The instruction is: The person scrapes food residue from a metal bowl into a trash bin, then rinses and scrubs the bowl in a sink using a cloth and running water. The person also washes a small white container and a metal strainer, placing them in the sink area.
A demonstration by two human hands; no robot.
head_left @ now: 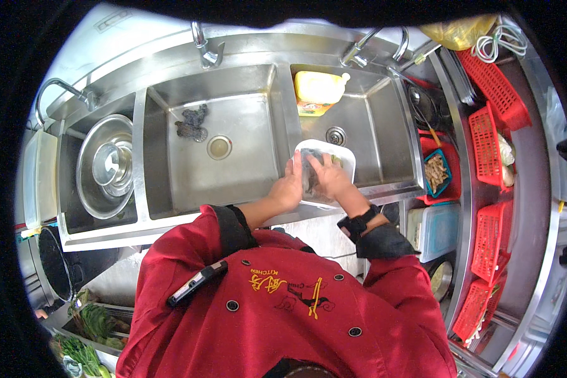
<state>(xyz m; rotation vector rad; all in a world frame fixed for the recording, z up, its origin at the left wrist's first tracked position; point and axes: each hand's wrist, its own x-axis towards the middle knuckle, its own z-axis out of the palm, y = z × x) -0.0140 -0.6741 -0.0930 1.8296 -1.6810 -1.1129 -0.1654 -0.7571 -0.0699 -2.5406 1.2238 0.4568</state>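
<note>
A white plastic container (348, 159) rests at the front of the divider between two steel sink basins, partly over the right one. My left hand (287, 187) is at its left rim, fingers along the edge. My right hand (333, 178) reaches into it with fingers spread, over dark, wet-looking contents (312, 182) that I cannot identify. Whether the right fingers grip anything is hidden. In the right basin (387, 127), a yellow plastic jug (317, 92) stands behind the container, near a drain strainer (335, 136).
Dark scouring pads (192, 124) lie in the middle basin (245, 179). Steel bowls (106, 165) sit in the left basin. Faucets (209, 56) line the back. To the right are red plastic baskets (486, 141), and a teal basket (446, 182) of ginger-like pieces.
</note>
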